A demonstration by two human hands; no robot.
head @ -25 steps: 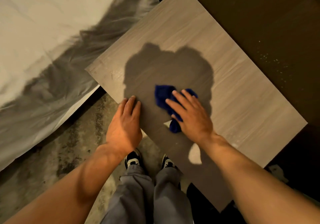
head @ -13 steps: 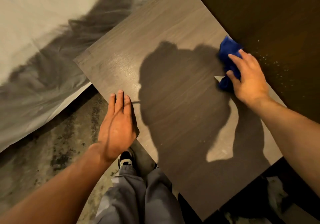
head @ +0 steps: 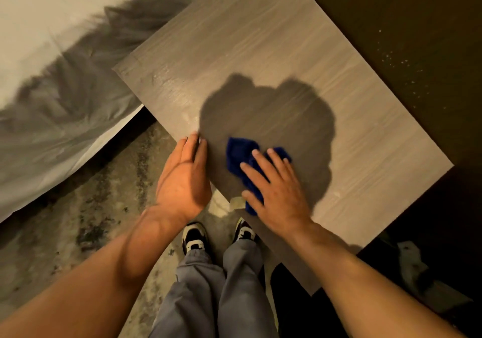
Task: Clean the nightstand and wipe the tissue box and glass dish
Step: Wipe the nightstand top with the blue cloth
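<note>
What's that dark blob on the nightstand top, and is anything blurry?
Head view: the blob is the person's own shadow on the nightstand, lit from behind; it covers the blue cloth under the right hand. The left hand looks slightly motion-blurred.

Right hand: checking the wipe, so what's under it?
A bunched blue cloth, pressed flat-fingered by the right hand onto the nightstand top. The surface beneath is hidden.
</note>
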